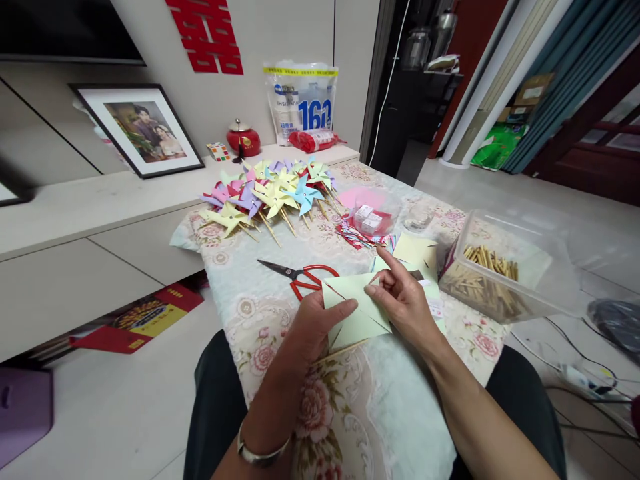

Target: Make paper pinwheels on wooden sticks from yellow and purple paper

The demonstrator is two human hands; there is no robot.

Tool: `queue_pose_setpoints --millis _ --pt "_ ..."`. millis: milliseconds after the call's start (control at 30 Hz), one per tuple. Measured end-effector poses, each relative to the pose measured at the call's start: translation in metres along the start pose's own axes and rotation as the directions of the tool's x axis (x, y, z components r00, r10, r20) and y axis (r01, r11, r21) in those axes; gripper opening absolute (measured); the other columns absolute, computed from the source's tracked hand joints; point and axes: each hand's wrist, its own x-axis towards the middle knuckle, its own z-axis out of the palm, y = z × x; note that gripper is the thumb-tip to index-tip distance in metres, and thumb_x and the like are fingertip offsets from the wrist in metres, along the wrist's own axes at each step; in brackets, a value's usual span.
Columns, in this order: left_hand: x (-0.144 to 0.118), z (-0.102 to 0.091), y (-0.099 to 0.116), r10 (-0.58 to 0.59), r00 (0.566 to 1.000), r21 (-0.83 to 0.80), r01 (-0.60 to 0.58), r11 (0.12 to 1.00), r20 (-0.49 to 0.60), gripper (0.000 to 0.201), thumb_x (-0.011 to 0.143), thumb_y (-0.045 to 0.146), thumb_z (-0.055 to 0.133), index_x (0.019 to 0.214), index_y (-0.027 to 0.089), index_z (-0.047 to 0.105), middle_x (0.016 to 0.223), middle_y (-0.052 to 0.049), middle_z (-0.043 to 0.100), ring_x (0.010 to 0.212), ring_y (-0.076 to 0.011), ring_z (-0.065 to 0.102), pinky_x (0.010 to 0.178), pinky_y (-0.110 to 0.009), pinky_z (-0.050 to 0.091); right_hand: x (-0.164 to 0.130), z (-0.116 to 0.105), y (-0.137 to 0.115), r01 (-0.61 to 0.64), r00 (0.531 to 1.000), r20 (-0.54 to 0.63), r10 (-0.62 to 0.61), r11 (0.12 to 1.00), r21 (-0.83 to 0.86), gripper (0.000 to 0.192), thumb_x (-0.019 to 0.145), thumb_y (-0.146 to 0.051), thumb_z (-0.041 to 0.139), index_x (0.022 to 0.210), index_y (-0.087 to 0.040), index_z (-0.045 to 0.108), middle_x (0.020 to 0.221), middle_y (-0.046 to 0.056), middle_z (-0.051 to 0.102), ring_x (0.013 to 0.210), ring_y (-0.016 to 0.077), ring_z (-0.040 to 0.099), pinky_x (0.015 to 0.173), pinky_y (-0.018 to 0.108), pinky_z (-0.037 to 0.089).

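A pale green paper square [357, 319], slit inward from its corners, is held up over the table between both hands. My left hand [316, 319] pinches its left edge, thumb lying on top. At the upper right corner, my right hand [404, 297] grips the same paper between thumb and fingers, the index finger pointing away. Just beyond the paper lie scissors [300, 272] with red handles, blades to the left. More cut paper sheets [413, 250] rest behind my right hand. A thin stick is partly visible beneath the paper's lower edge.
Finished paper pinwheels [275, 193] on sticks are heaped at the back left. A clear plastic bin [525, 293] at right holds short sticks [493, 261]. Small plastic packs [369, 219] and striped strips [357, 237] lie mid-table. A flowered cloth [265, 347] covers the table.
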Motion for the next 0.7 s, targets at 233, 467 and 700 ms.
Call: queue_pose_setpoints --millis 233,467,700 --pt "0.007 0.0007 -0.0067 0.047 0.996 0.082 -0.04 0.996 -0.081 0.05 0.06 0.031 0.089 0.104 0.011 0.076 0.087 -0.011 0.079 0.077 -0.0274 0.073 0.074 -0.038 0.058 -0.0014 -0.0005 0.005 0.063 0.998 -0.006 -0.063 0.997 -0.04 0.068 0.088 -0.026 0.067 0.15 -0.025 0.039 0.087 -0.002 0.062 0.071 0.0127 0.053 0.065 0.028 0.043" --pt "0.008 0.0029 -0.0065 0.134 0.97 0.012 -0.135 0.991 -0.202 0.046 0.062 0.031 0.088 0.102 0.01 0.075 0.09 -0.011 0.079 0.077 -0.0258 0.073 0.076 -0.038 0.058 -0.0019 -0.0002 0.0011 0.029 0.999 0.029 -0.029 1.0 -0.008 0.068 0.088 -0.03 0.067 0.15 -0.025 0.039 0.099 0.003 0.067 0.079 0.0155 0.061 0.072 0.032 0.049" --pt "0.0077 0.0055 -0.0048 0.171 0.953 -0.021 -0.182 0.983 -0.251 0.044 0.064 0.027 0.087 0.103 0.011 0.074 0.09 -0.01 0.079 0.079 -0.0254 0.074 0.078 -0.036 0.057 -0.0026 0.0034 0.0031 -0.039 0.997 0.066 0.035 0.998 0.055 0.074 0.084 -0.03 0.071 0.15 -0.022 0.038 0.097 0.003 0.067 0.077 0.0152 0.063 0.07 0.031 0.049"
